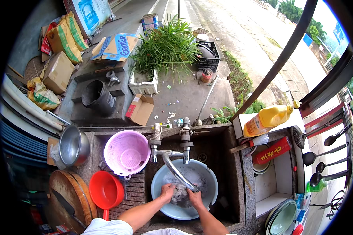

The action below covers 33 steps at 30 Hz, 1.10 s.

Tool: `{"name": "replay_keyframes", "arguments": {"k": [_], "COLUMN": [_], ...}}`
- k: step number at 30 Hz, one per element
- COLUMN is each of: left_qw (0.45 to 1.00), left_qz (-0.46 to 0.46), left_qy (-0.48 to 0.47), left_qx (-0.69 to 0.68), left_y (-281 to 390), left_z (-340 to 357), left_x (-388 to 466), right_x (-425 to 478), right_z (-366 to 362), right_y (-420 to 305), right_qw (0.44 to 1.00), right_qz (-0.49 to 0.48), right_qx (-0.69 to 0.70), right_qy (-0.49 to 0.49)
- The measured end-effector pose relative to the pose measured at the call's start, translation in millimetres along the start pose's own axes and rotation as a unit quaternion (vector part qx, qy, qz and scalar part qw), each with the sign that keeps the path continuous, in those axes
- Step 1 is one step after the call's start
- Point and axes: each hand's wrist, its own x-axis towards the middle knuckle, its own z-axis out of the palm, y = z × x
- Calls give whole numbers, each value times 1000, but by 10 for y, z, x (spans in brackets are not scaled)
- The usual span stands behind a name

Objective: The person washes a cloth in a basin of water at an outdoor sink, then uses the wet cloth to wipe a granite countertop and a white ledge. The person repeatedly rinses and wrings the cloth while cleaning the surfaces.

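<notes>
Both my hands are down in a light blue plastic basin (214, 188) of sudsy water, which sits in a stone sink (223, 164). Between them is a wet grey cloth (180, 194); its lower part is under the water. My left hand (168, 190) grips the cloth's left side, fingers partly hidden. At its right side my right hand (195, 197) holds on too, just below the spout's end. A chrome faucet (176, 169) arches over the basin, and no stream of water shows from it.
Left of the basin are a pink plastic colander (128, 151), a red dipper (106, 189), a steel bowl (73, 145), and a round wooden chopping board (68, 191) with a cleaver (63, 202) on it. A yellow detergent jug (268, 119) and stacked bowls (282, 217) stand right.
</notes>
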Motion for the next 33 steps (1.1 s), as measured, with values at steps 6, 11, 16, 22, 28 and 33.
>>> {"name": "replay_keyframes", "arguments": {"k": [6,11,16,22,28,33], "left_qw": [956,950,910,953,932,881], "left_qz": [167,209,271,12,-191,-246], "left_qy": [-20,97,140,-10,-108,-276], "left_qx": [239,212,282,304,-288,-295], "left_y": [441,554,-92,-833,-618,-600], "left_z": [65,-138,-141,223,171,-73], "left_x": [-370,-400,-39,567,729,841], "right_x": [-19,88,350,164,56,-183], "right_z": [-93,-440,-343,255,602,753], "right_y": [146,57,-251,170,366,-568], "right_qw": [983,952,970,824,982,953], "right_qz": [133,212,10,-156,-24,-110], "right_qx": [20,221,-227,-545,-189,-282], "right_qy": [-125,9,89,14,-6,23]}}
